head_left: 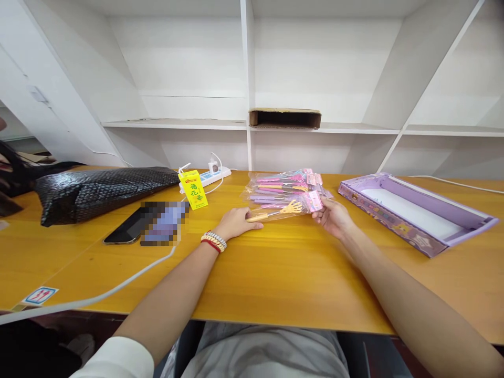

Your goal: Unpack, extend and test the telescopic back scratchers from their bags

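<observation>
Desk: glossy yellow wood-grain top (283, 283), pushed up to white shelving (326, 68); cardboard box (285, 111) sat on its ledge.
Yellow scratcher (289, 208): hand-shaped, bagged, at mid-desk on the near side of a bagged pile (271, 185).
Left hand (238, 222): thumb and fingers pinched the handle end.
Right hand (334, 216): pinched the bag's pink card end.
Desk left: black bubble wrap (106, 190), dark phone (126, 224), yellow carton (192, 190), white power strip (220, 174) behind.
Desk right: open purple box (397, 227), tilted slightly askew to me.
</observation>
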Motion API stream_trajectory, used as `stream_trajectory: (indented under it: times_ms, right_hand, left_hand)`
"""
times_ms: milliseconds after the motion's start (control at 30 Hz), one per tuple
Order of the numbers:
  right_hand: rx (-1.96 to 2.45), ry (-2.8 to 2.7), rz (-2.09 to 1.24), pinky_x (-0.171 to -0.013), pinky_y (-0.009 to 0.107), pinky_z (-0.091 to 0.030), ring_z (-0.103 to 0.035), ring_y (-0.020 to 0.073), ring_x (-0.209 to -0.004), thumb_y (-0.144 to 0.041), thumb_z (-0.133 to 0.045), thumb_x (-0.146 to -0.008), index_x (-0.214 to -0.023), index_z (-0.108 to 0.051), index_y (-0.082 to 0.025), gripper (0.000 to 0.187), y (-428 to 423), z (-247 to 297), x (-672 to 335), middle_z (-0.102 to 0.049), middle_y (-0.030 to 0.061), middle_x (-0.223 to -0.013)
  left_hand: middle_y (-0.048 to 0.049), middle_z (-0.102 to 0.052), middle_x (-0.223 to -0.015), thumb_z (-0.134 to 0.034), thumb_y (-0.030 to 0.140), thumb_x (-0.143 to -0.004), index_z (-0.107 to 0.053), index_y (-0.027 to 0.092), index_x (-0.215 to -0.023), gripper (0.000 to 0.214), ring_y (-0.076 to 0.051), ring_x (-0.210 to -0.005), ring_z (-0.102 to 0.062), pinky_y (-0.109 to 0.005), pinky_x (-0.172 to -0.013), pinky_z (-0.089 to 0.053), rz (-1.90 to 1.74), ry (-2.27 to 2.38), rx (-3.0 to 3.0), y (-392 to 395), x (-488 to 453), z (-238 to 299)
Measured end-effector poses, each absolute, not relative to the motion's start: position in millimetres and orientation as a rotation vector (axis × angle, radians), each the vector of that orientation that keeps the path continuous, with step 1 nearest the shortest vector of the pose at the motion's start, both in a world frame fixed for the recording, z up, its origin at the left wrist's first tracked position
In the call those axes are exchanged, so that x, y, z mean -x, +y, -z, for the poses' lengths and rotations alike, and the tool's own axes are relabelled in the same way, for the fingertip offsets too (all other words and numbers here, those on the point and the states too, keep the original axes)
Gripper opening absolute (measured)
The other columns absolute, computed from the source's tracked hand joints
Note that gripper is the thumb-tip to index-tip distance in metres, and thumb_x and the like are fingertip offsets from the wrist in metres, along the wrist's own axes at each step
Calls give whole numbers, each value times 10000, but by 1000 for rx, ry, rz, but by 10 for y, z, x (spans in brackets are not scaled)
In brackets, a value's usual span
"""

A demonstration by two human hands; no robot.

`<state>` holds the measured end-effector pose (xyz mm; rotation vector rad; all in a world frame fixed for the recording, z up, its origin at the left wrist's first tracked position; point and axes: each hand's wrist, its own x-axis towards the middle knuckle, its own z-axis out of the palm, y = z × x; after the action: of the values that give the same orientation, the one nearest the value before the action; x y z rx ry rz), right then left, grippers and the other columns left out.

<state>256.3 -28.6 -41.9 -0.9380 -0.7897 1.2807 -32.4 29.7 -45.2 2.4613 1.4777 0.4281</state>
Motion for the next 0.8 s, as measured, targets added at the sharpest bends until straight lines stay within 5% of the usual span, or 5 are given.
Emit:
stream_trajectory:
  times_ms: [300, 433, 667, 800]
  right_hand:
    - [976, -972, -1093, -358, 202, -403, -612, 147, -514, -444, -664, -692, -902, -513, -193, 361, -330, 398, -2571, -626, 8, -699]
    - [1051, -1049, -906, -379, 202, -414, -590, 138, -486, -367, -765, -585, -948, -488, -204, 485, -315, 428, -2577, -604, -27, -611]
    - [1180, -982, -790, -316, 192, -295, -544, 124, -409, -568, -553, -727, -851, -483, -206, 388, -272, 424, -2635, -558, -15, -586]
    - [1287, -1084, -380, -477, 250, -428, -590, 150, -625, -607, -498, -744, -979, -466, -222, 452, -322, 412, -2678, -608, 47, -842]
  left_hand:
    - [-41, -620, -749, -502, 725, -629, -535, 200, -755, 541, -205, -678, -561, -272, -539, -324, -393, 1520, -2490, 289, 314, 446]
    - [-39, -603, -708, -475, 742, -634, -517, 198, -720, 552, -196, -636, -543, -276, -517, -302, -390, 1520, -2526, 305, 319, 462]
    - [-40, -604, -704, -490, 735, -629, -525, 198, -707, 544, -198, -638, -548, -276, -520, -304, -397, 1513, -2515, 295, 312, 456]
    - [-47, -608, -710, -495, 725, -636, -542, 196, -716, 537, -201, -643, -555, -280, -521, -306, -406, 1522, -2520, 295, 310, 459]
